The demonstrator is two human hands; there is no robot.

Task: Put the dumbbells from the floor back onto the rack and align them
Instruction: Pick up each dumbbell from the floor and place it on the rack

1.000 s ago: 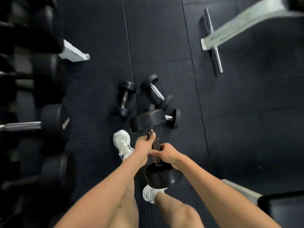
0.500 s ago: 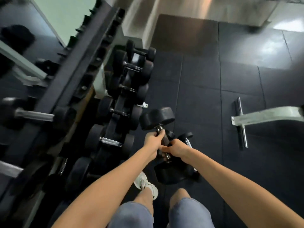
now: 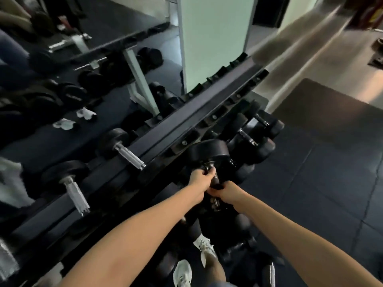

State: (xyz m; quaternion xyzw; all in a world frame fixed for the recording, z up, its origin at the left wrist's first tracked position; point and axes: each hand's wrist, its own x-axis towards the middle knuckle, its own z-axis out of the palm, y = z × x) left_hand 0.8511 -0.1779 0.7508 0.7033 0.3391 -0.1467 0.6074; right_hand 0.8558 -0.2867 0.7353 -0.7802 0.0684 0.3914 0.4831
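- Both hands clamp the handle of the dumbbell (image 3: 208,154): left hand (image 3: 200,179) nearer its upper head, right hand (image 3: 229,190) lower, carrying it beside the rack (image 3: 165,129).
- Judged best: keep the bar level and lower it into an open cradle.
- The top rail edge lies close; racked dumbbells (image 3: 255,139) crowd the right, open floor (image 3: 331,183) beyond.

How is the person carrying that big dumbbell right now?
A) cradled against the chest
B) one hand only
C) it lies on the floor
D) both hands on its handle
D: the left hand and right hand both grip the handle of the dumbbell, held up beside the rack.
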